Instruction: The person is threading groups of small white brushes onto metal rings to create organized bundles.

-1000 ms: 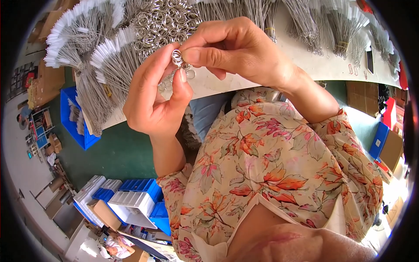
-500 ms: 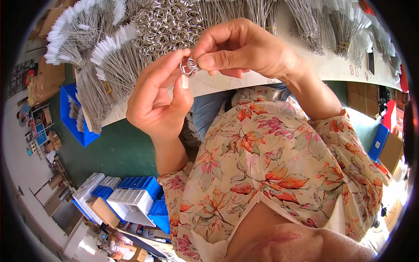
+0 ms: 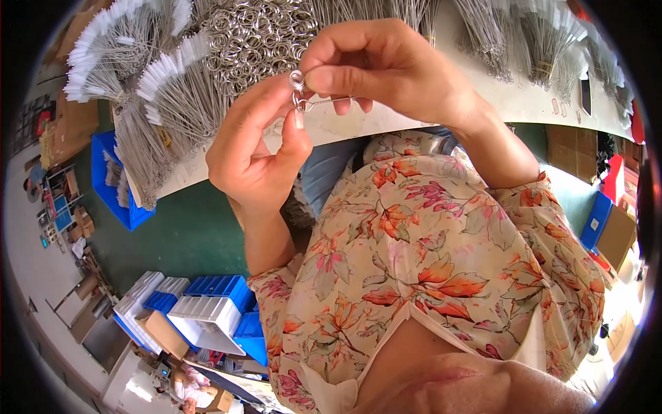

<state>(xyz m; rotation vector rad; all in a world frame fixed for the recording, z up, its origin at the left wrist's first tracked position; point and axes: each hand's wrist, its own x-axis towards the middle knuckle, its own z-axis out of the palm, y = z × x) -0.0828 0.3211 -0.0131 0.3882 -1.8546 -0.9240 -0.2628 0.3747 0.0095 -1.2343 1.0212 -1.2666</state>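
Observation:
Before the table, my two hands meet fingertip to fingertip. My left hand (image 3: 252, 148) is closed, thumb and forefinger pinching a shiny metal ring (image 3: 298, 101). A thin twisted wire (image 3: 331, 101) with a loop at its end meets that ring and runs right, under the fingers of my right hand (image 3: 386, 72). Between its thumb and forefinger, my right hand pinches small metal rings (image 3: 297, 79); my fingers partly hide them. The wire's far end is hidden behind my right hand. Behind the hands lies a heap of loose metal rings (image 3: 255, 45) on the table.
Bundles of white-tipped wire brushes (image 3: 172, 86) lie left of the heap, and more wire bundles (image 3: 541, 48) at the right on the pale table (image 3: 441, 114). A blue bin (image 3: 114, 186) stands beside the table; blue and white crates (image 3: 207, 310) are at lower left.
The rings between my fingers have turned: one now stands above the other. The looped wire has come into sight beneath my right hand, and my left hand has shifted slightly right.

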